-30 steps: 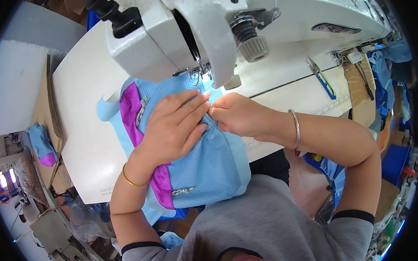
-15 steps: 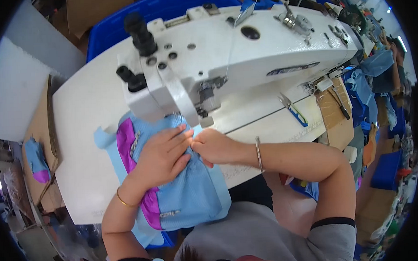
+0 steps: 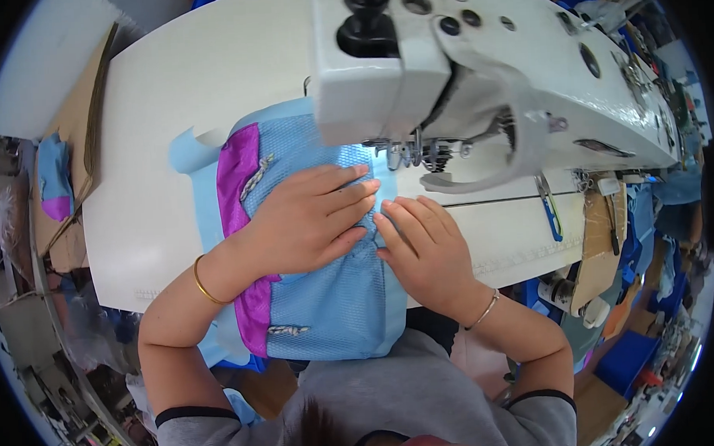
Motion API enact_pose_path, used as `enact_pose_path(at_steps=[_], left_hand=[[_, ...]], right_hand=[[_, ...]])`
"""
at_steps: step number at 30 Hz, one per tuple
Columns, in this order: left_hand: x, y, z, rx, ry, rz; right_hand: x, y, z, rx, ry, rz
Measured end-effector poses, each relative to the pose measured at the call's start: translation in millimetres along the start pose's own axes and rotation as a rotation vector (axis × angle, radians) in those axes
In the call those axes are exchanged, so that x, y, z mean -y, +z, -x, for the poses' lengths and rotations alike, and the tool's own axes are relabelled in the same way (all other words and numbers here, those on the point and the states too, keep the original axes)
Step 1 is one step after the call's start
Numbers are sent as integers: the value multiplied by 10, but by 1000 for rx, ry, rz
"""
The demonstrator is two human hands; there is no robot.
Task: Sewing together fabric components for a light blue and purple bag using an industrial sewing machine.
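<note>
A light blue mesh fabric piece with a purple band and short twisted cords lies on the white sewing table. Its right edge runs under the needle area of the white sewing machine. My left hand rests flat on the mesh, fingers stretched toward that edge. Beside it, my right hand lies with fingers extended, their tips on the fabric's right border. Neither hand grips anything. A pale blue strip shows beneath the purple band on the left.
Thread snips lie on the table right of my right hand. Cardboard with a dark-handled tool is further right. Another blue and purple piece is at the far left by a cardboard sheet. A blue bin stands lower right.
My right hand has gone from curled fingers to stretched ones and shifted right. My left hand stays flat on the fabric. The view has moved closer to the machine's needle end.
</note>
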State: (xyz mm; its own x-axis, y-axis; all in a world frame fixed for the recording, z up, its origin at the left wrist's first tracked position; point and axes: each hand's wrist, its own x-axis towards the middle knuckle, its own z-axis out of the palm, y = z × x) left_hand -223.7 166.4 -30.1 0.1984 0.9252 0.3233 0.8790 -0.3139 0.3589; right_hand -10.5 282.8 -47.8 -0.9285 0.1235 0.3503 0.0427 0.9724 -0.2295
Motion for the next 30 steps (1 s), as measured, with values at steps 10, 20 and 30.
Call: enact_pose_path(at_steps=[10,20,30], left_hand=[[91,6,-50,-15,-1,-50],[263,-13,-77,-10,12,-201],[13,-92,-177,43,19,-187]], right_hand=[[-105,29,-77,20,35,2],[-207,74,-274,-45,18,60],[-197,52,-141,-149,-65,63]])
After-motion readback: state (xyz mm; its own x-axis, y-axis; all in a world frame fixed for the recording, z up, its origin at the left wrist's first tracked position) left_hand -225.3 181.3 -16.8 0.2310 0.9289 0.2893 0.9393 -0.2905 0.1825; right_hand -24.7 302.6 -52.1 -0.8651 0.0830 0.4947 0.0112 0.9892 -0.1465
